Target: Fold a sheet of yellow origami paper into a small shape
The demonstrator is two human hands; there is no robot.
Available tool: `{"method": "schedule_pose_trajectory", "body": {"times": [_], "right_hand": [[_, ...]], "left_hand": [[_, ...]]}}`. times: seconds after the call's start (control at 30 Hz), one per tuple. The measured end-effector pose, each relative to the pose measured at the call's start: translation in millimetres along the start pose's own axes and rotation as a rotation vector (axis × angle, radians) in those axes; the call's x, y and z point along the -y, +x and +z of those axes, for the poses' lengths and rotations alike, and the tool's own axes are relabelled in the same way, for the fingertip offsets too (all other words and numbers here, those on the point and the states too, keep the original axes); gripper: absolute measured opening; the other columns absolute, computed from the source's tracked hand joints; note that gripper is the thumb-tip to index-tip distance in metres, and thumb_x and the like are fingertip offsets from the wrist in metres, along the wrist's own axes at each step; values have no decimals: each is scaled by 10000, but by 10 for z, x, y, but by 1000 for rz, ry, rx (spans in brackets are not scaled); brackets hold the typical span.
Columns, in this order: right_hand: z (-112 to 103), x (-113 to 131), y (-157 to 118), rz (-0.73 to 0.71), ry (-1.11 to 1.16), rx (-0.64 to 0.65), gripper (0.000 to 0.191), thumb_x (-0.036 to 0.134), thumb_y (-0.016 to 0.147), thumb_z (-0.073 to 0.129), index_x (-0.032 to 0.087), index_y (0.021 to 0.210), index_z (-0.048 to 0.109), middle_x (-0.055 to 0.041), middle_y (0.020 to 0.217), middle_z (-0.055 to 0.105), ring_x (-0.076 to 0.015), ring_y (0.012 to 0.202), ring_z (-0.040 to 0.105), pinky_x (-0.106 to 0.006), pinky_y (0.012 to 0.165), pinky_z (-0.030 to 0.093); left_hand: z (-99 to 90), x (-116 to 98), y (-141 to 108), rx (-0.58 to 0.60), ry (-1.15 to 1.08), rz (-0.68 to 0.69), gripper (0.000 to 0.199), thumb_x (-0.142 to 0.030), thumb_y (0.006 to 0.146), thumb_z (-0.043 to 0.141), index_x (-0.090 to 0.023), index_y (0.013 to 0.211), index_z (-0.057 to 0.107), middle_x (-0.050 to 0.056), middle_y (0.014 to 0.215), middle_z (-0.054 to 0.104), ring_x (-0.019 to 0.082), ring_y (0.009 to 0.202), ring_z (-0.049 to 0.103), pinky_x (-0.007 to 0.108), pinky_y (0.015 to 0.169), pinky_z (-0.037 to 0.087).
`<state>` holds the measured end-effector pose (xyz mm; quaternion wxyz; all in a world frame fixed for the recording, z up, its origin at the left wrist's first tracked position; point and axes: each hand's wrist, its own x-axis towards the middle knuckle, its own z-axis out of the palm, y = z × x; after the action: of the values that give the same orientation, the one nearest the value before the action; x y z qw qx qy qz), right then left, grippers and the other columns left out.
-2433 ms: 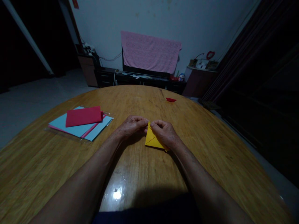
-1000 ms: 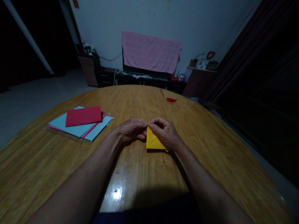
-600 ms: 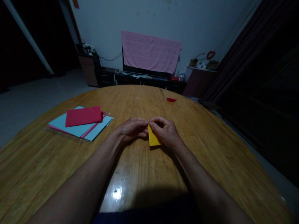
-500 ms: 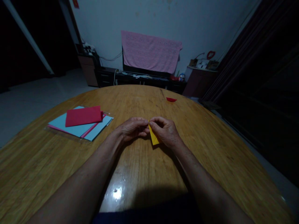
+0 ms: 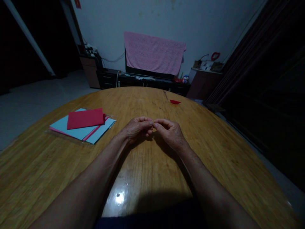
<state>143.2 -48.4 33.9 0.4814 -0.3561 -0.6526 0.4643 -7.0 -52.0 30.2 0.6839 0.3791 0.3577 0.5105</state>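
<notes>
At the middle of the round tabletop [image 5: 140, 165], the left hand [image 5: 138, 129] and right hand [image 5: 173, 133] meet with fingertips pinched narrow on a yellow piece [image 5: 153, 123], apparently paper. Sound handling, in my judgement, calls for light, equal pressure from both thumbs, edges kept in line, and small movements; pulling the hands apart could tear or crumple it. Steady forearms should help control.

The yellow piece shows only as a thin sliver between the fingers; its full shape, creases and surface cannot be told. To the left, a red folded sheet [image 5: 85, 119] lies flat over light blue sheets [image 5: 96, 136], evenly coloured and straight-edged. A small red piece [image 5: 175, 102], pointed at both ends, rests near the far right edge.
</notes>
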Motion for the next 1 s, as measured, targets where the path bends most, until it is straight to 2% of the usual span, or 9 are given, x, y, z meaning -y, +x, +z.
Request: {"method": "schedule_pose_trajectory", "body": {"times": [0.2,0.43,0.67,0.87,1.0], "right_hand": [[-42,7,39,-13,-141,-53,146,316,751,629,189,762,700,-27,753,685,-147,694,614,-275,650,475],[-42,64,50,24,-226,-124,166,320,750,609,173,729,683,-19,687,650,-134,616,581,-261,588,451],[-39,140,67,-14,-180,-145,144,308,740,609,178,730,672,-20,709,648,-141,656,587,-266,624,457],[-35,204,60,-6,-144,-155,163,338,729,613,183,723,665,-19,677,636,-150,643,579,-261,586,448],[-46,228,72,-15,-122,-158,183,354,727,616,183,762,668,-15,699,640,-143,637,572,-259,588,444]], "left_hand": [[25,-30,26,-83,157,57,144,-205,650,735,-142,693,613,-7,560,579,66,442,505,189,453,389],[82,-36,18,-131,256,112,135,-238,649,724,-160,678,618,-42,509,508,55,441,434,181,438,314],[88,-104,-21,-136,342,187,105,-234,656,718,-162,703,657,-26,552,529,64,482,447,186,463,328],[122,-193,-65,-102,301,175,87,-232,665,700,-154,690,669,2,601,576,73,502,465,199,489,347],[112,-216,-68,-89,307,223,94,-241,670,700,-155,698,674,8,650,595,73,537,485,201,524,369]]}}
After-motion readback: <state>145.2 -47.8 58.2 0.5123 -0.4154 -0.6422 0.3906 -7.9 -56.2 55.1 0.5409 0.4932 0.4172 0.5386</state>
